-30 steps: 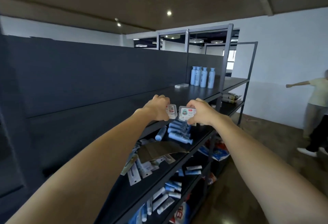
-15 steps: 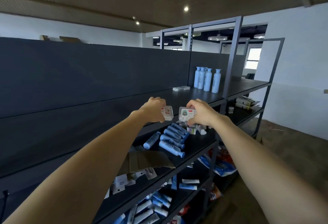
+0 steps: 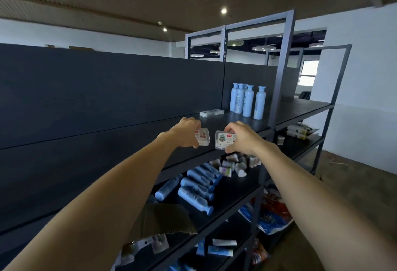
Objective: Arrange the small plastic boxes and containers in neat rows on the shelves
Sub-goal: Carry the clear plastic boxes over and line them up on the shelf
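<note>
Where hands (image 3: 217, 136) grip boxes (image 3: 224, 139), labels unreadable

No wording can be read. The clear plastic box with the green picture label (image 3: 225, 139) carries a small red tag with white characters, too blurred to make out; the second clear box (image 3: 203, 137) likewise.

Your dark top shelf (image 3: 240, 121) carries blue bottles (image 3: 247, 101) near its back edge, with a clear packet (image 3: 211, 112) just beside them.
</note>
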`<state>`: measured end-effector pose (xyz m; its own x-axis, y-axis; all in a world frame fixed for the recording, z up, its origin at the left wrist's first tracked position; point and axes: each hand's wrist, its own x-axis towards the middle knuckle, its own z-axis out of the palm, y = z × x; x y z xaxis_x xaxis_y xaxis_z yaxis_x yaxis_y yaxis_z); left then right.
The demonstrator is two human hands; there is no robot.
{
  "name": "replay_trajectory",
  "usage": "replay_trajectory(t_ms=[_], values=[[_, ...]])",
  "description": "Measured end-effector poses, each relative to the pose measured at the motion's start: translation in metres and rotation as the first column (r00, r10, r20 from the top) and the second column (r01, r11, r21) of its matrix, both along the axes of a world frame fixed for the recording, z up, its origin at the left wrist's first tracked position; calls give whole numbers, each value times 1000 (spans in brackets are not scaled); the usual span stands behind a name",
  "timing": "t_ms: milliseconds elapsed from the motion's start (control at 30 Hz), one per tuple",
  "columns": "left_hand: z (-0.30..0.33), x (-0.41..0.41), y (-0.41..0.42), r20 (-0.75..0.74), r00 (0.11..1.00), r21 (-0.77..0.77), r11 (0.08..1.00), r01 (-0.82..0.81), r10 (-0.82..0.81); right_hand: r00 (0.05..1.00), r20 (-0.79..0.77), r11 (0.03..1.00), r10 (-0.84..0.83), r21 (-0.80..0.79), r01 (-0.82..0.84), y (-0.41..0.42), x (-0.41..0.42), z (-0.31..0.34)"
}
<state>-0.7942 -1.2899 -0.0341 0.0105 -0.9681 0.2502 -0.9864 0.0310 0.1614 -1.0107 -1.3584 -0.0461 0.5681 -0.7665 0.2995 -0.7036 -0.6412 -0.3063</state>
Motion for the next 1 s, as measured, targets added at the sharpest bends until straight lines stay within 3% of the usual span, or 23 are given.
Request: replay_trajectory(t_ms=[400,767,1000], values=[[1,16,-159,-59,997,-37,998,-45,42,1000,-1,1000,11,4,-11,-162,18,9],[0,15,-235,0,991,2,991,-132,132,997,3,997,74,29,-74,-253,23,5],[-12,-1,-277,-41,971,-6,972,-234,234,985,-22,985,169,40,-168,-318,15,-1]])
